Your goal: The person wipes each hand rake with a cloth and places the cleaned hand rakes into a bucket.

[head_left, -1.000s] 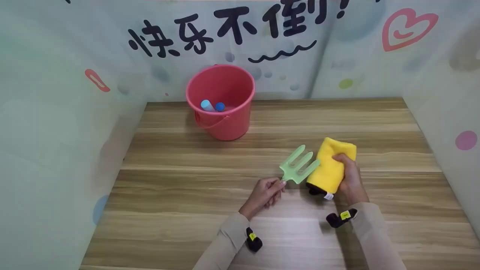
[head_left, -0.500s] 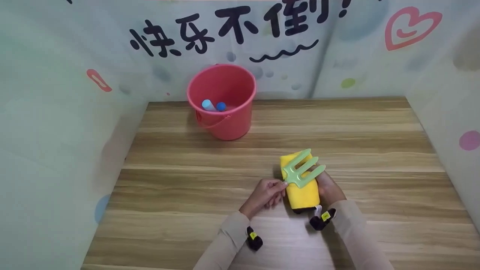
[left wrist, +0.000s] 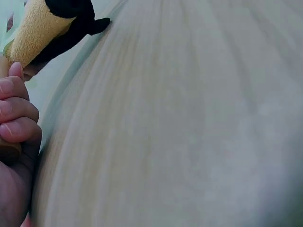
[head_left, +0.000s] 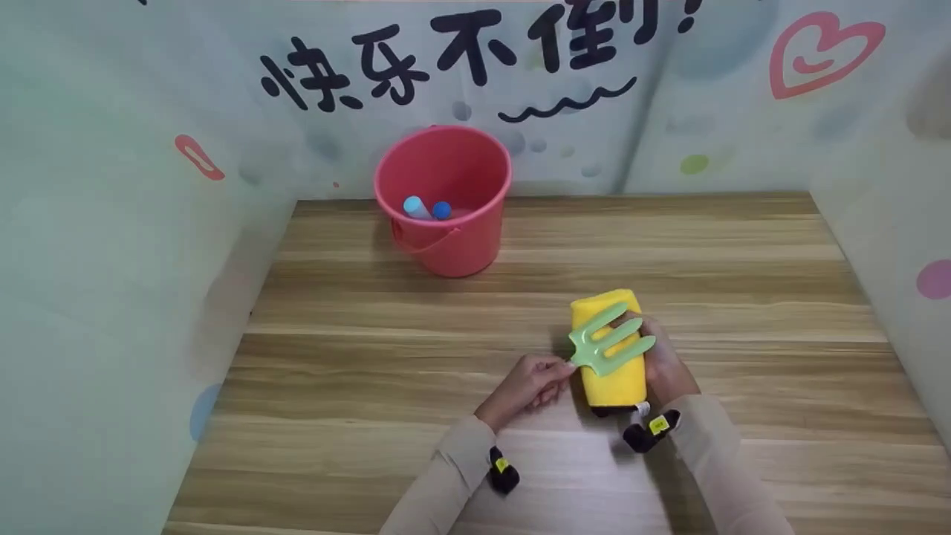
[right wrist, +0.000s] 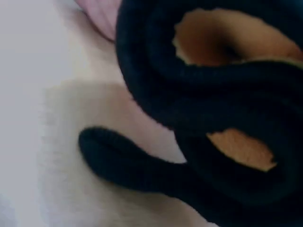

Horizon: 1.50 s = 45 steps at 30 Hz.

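Note:
In the head view, my left hand grips a green three-tined garden hand fork by its handle, near the neck. The wooden handle end shows under curled fingers in the left wrist view. My right hand holds a rolled yellow fuzzy cloth from its right side. The fork's head overlaps the front of the cloth, tines pointing up and right. Black trim curls in an S at the cloth's lower end in the right wrist view, with a black tab sticking out. Most right fingers are hidden.
A red bucket stands upright at the back of the wooden table, its handle hanging at the front. Inside it are a light blue cylinder and a dark blue round-ended item. Printed fabric walls border the table.
My right hand has brought the yellow cloth leftward from the fork's right side to behind its tines, then shifted slightly back right. The fork has moved a little right; the left grip stays.

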### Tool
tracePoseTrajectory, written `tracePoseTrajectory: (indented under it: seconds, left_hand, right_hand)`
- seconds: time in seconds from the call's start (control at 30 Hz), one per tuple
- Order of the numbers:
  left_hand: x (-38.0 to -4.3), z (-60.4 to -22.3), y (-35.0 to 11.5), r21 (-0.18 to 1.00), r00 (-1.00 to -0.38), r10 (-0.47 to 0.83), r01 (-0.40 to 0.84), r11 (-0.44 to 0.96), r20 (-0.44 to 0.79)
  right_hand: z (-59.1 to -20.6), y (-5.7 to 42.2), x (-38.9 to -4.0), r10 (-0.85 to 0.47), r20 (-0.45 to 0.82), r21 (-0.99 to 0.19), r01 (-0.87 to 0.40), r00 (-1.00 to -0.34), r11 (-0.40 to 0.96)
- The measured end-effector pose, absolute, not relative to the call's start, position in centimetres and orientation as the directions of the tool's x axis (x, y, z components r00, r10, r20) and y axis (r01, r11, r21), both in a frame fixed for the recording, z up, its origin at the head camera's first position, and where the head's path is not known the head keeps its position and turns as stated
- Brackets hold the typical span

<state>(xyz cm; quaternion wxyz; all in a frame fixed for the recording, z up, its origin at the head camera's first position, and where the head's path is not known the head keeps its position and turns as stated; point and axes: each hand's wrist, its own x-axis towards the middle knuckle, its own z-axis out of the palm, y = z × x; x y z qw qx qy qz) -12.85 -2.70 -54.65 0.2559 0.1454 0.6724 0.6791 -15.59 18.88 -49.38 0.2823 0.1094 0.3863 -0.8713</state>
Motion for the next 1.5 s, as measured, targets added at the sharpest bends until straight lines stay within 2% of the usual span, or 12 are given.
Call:
tracePoseTrajectory:
  seconds: [0.2, 0.53, 0.83, 1.03, 1.07, 1.13, 1.23, 1.33, 1.4, 1.5]
  left_hand:
    - [-12.9, -54.6, -2.8, 0.988, -0.815, 0.565, -0.152, 0.01, -0.131]
    - [-12.9, -54.6, -2.7, 0.991, -0.809, 0.575, -0.129, 0.024, -0.119]
    - [-13.0, -54.7, -2.7, 0.992, -0.813, 0.569, -0.114, 0.055, -0.125]
    - [-13.3, -54.7, -2.5, 0.99, -0.827, 0.545, -0.105, 0.09, -0.137]
    - [-13.3, -54.7, -2.5, 0.99, -0.831, 0.539, -0.098, 0.102, -0.137]
    - [-13.3, -54.8, -2.4, 0.989, -0.842, 0.524, -0.074, 0.13, -0.132]
    - [-13.2, -54.9, -2.2, 0.987, -0.858, 0.498, -0.054, 0.151, -0.122]
    - [-13.1, -55.0, -2.0, 0.986, -0.87, 0.478, -0.048, 0.16, -0.12]
    - [-13.1, -55.0, -1.8, 0.984, -0.875, 0.47, -0.043, 0.17, -0.119]
    - [-13.0, -55.0, -1.6, 0.981, -0.884, 0.452, -0.04, 0.19, -0.123]
  right_hand:
    - [-47.3, 21.2, -16.0, -0.409, -0.415, -0.661, 0.578, -0.813, -0.479]
    - [-45.4, 23.7, -16.2, -0.432, -0.31, -0.725, 0.505, -0.847, -0.469]
    - [-44.4, 24.6, -16.2, -0.283, -0.162, -0.883, 0.267, -0.945, -0.386]
    - [-40.9, 25.1, -15.2, -0.112, -0.031, -0.931, 0.069, -0.993, -0.359]
    - [-40.2, 24.9, -14.9, -0.08, -0.004, -0.946, 0.03, -0.997, -0.323]
    - [-39.2, 24.4, -14.1, -0.045, 0.05, -0.986, -0.042, -0.998, -0.164]
    - [-39.2, 22.8, -13.0, -0.045, 0.156, -0.959, -0.162, -0.987, 0.233]
    - [-40.8, 20.3, -12.0, -0.104, 0.279, -0.765, -0.286, -0.955, 0.577]
    - [-42.3, 18.5, -11.6, -0.147, 0.373, -0.62, -0.364, -0.916, 0.695]
    - [-44.7, 16.2, -11.2, -0.228, 0.507, -0.409, -0.465, -0.831, 0.785]
